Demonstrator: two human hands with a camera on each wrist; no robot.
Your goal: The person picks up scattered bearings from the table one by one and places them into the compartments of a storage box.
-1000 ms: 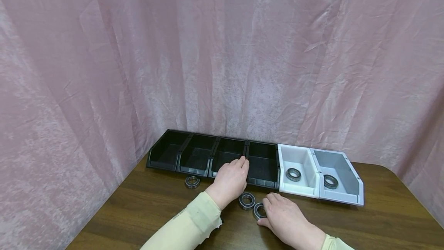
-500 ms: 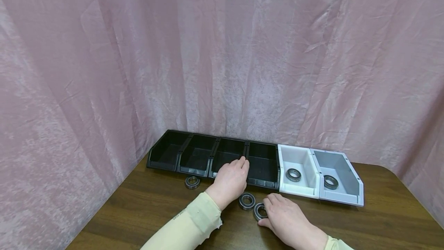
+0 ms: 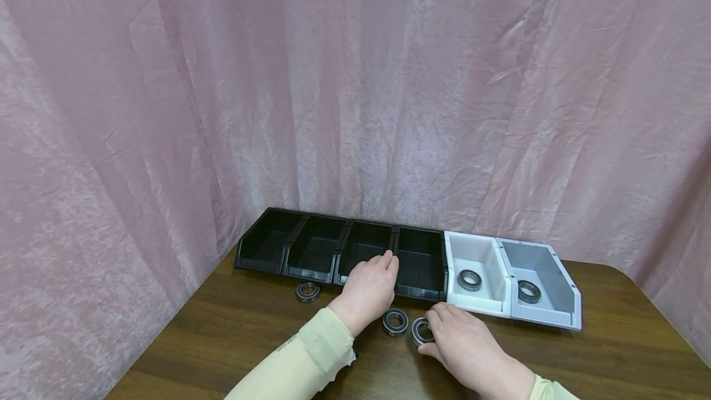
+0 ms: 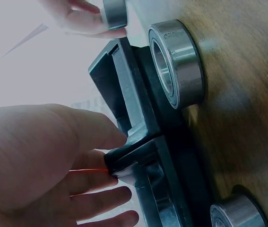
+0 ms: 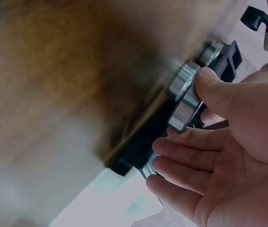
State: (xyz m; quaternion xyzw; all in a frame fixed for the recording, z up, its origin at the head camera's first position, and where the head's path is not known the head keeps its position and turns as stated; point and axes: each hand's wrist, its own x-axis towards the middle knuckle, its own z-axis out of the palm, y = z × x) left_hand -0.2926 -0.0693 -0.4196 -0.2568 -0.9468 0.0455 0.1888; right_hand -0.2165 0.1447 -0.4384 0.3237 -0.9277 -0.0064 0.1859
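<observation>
My right hand pinches a steel ball bearing between thumb and fingers. In the right wrist view this bearing stands tilted between thumb and forefinger. My left hand rests at the divider between two black bins, fingers fairly straight. In the left wrist view its thumb and forefinger touch the bin corner, one on each side. A second bearing lies on the table between the hands, and a third bearing lies left of the left hand.
Several black bins stand in a row before a pink curtain. At the right end are a white bin and a grey bin, each with a bearing inside. The wooden table extends in front.
My right hand has moved slightly right and up with the bearing, widening the gap to the bearing beside it. My left hand has stayed in place.
</observation>
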